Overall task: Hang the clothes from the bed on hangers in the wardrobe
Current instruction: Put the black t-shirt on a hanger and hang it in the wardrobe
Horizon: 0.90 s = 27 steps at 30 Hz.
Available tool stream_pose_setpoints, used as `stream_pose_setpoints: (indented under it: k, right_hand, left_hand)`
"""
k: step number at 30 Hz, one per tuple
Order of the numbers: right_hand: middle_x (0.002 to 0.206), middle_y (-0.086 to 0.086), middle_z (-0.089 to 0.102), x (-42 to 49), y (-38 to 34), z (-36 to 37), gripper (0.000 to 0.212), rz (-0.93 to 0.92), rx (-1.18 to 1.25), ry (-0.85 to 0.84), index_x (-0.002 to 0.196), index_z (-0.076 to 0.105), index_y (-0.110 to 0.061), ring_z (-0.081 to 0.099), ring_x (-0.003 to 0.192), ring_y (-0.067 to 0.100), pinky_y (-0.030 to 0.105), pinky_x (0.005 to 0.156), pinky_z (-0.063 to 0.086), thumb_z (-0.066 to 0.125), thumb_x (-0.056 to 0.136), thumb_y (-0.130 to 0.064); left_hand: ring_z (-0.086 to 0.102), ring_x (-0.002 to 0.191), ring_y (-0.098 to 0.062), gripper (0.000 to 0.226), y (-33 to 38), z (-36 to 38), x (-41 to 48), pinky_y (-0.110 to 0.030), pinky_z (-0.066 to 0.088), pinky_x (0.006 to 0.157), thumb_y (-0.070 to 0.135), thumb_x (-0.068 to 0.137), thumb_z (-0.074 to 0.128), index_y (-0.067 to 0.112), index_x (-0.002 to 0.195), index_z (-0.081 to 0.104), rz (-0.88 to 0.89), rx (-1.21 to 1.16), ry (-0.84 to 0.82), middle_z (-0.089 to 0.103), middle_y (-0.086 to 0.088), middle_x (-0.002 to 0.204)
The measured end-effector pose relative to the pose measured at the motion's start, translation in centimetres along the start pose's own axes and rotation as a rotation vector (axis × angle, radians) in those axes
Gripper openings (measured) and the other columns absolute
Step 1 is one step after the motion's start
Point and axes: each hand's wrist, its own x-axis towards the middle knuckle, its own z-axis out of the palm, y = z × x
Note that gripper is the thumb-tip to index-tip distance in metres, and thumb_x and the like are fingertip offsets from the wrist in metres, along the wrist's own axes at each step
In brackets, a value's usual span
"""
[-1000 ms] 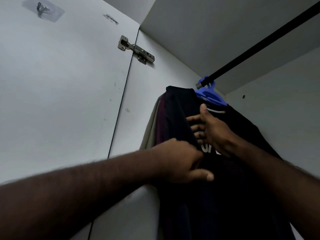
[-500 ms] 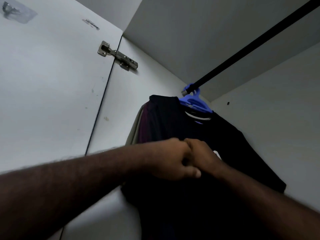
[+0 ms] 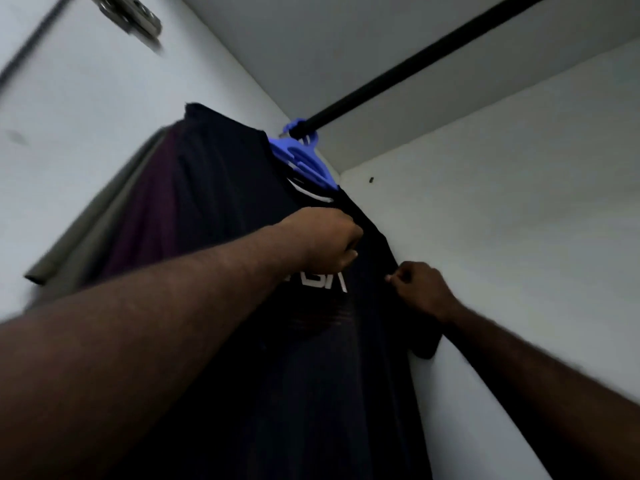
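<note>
Black T-shirt [image 3: 311, 358] hangs on blue hanger [image 3: 304, 161], hooked at the near end of the wardrobe's black rail [image 3: 415, 64]. Left hand [image 3: 325, 240]: grip curled tight on the shirt front just below the collar. Right hand [image 3: 420, 289]: grip pinching the sleeve edge beside the side wall [image 3: 519, 220]. Maroon garment [image 3: 149, 216] and olive garment [image 3: 93, 237] hang behind the shirt. View blurred.

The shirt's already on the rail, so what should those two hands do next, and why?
Probably a gentle downward tug to straighten the sleeve, then let go. The black shirt already hangs on the blue hanger, hooked over the rail; the left hand grips cloth below the collar and the right hand pinches the sleeve edge, which lies against the wardrobe wall.
</note>
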Motion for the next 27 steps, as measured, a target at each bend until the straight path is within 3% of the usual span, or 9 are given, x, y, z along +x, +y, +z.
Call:
stream_pose_setpoints:
  k: [6, 10, 12, 14, 16, 19, 23, 25, 27]
  right_hand:
    - [0.120, 0.016, 0.066, 3.4, 6.5, -0.6, 0.030, 0.208, 0.079, 0.021, 0.122, 0.062, -0.006, 0.060, 0.113, 0.034, 0.031, 0.090, 0.043, 0.055, 0.096, -0.020]
    - [0.104, 0.013, 0.066, 4.3, 6.5, 0.7, 0.046, 0.219, 0.209, -0.088, 0.119, 0.057, -0.015, 0.066, 0.092, 0.031, 0.031, 0.064, 0.052, 0.077, 0.082, -0.033]
    - [0.084, 0.005, 0.066, 4.2, 6.2, 1.3, 0.025, 0.158, 0.173, -0.093, 0.100, 0.065, -0.019, 0.063, 0.074, 0.021, 0.022, 0.051, 0.043, 0.079, 0.081, -0.026]
    - [0.083, 0.001, 0.071, 4.0, 6.3, 1.0, 0.008, 0.118, 0.145, 0.030, 0.089, 0.075, -0.013, 0.065, 0.077, 0.018, 0.026, 0.064, 0.050, 0.069, 0.086, -0.018]
    - [0.101, 0.008, 0.074, 3.6, 6.7, -0.3, 0.019, 0.184, 0.168, 0.232, 0.093, 0.077, -0.010, 0.067, 0.100, 0.027, 0.033, 0.087, 0.052, 0.061, 0.090, -0.019]
    - [0.108, 0.011, 0.071, 1.9, 5.8, -1.5, 0.032, 0.271, 0.091, 0.429, 0.103, 0.069, -0.013, 0.062, 0.108, 0.032, 0.033, 0.090, 0.045, 0.056, 0.095, -0.042]
    - [0.103, 0.001, 0.063, 0.6, 3.2, 0.5, 0.065, 0.109, 0.092, 0.104, 0.120, 0.054, -0.022, 0.061, 0.099, 0.024, 0.036, 0.089, 0.050, 0.068, 0.076, -0.067]
    - [0.108, 0.006, 0.066, 1.4, 3.6, 2.0, 0.050, 0.077, -0.116, 0.010, 0.118, 0.056, -0.019, 0.062, 0.102, 0.028, 0.035, 0.084, 0.049, 0.070, 0.082, -0.051]
    - [0.103, 0.011, 0.068, 2.2, 4.4, 2.3, 0.023, 0.090, -0.158, 0.086, 0.098, 0.066, -0.016, 0.063, 0.099, 0.031, 0.030, 0.074, 0.042, 0.063, 0.091, -0.038]
  left_hand:
    - [0.051, 0.116, -0.026, 0.040, 2.1, 2.9, 4.7, -0.040, 0.042, 0.093, 0.042, 0.096, 0.045, 0.016, 0.126, 0.051, 0.081, 0.088, -0.023, 0.055, -0.006, 0.123]
    - [0.052, 0.115, -0.025, 0.041, 2.8, 4.5, 6.4, -0.041, 0.045, 0.094, 0.043, 0.095, 0.045, 0.018, 0.126, 0.050, 0.081, 0.067, -0.039, 0.055, -0.005, 0.123]
    - [0.050, 0.119, -0.024, 0.044, 2.9, 5.5, 6.4, -0.043, 0.044, 0.097, 0.044, 0.095, 0.046, 0.019, 0.131, 0.048, 0.078, 0.064, -0.080, 0.053, -0.005, 0.129]
    - [0.049, 0.124, -0.025, 0.050, 2.8, 6.5, 6.0, -0.045, 0.043, 0.100, 0.047, 0.094, 0.046, 0.020, 0.136, 0.045, 0.075, 0.082, -0.138, 0.050, -0.005, 0.135]
    - [0.047, 0.126, -0.026, 0.055, 2.4, 7.3, 5.5, -0.046, 0.042, 0.102, 0.050, 0.093, 0.047, 0.021, 0.140, 0.042, 0.072, 0.110, -0.187, 0.048, -0.006, 0.139]
    - [0.047, 0.126, -0.026, 0.056, 1.9, 7.9, 4.6, -0.045, 0.040, 0.103, 0.050, 0.094, 0.047, 0.021, 0.141, 0.040, 0.076, 0.115, -0.198, 0.048, -0.007, 0.139]
    - [0.050, 0.122, -0.025, 0.049, 1.8, 7.5, 4.3, -0.043, 0.042, 0.101, 0.046, 0.095, 0.047, 0.020, 0.137, 0.044, 0.081, 0.088, -0.121, 0.053, -0.005, 0.133]
    - [0.050, 0.121, -0.025, 0.048, 1.8, 7.3, 4.2, -0.042, 0.043, 0.100, 0.045, 0.095, 0.047, 0.020, 0.136, 0.045, 0.081, 0.089, -0.112, 0.054, -0.005, 0.132]
    - [0.050, 0.121, -0.026, 0.048, 1.7, 7.3, 3.9, -0.042, 0.043, 0.100, 0.044, 0.095, 0.047, 0.019, 0.136, 0.045, 0.085, 0.103, -0.126, 0.054, -0.006, 0.132]
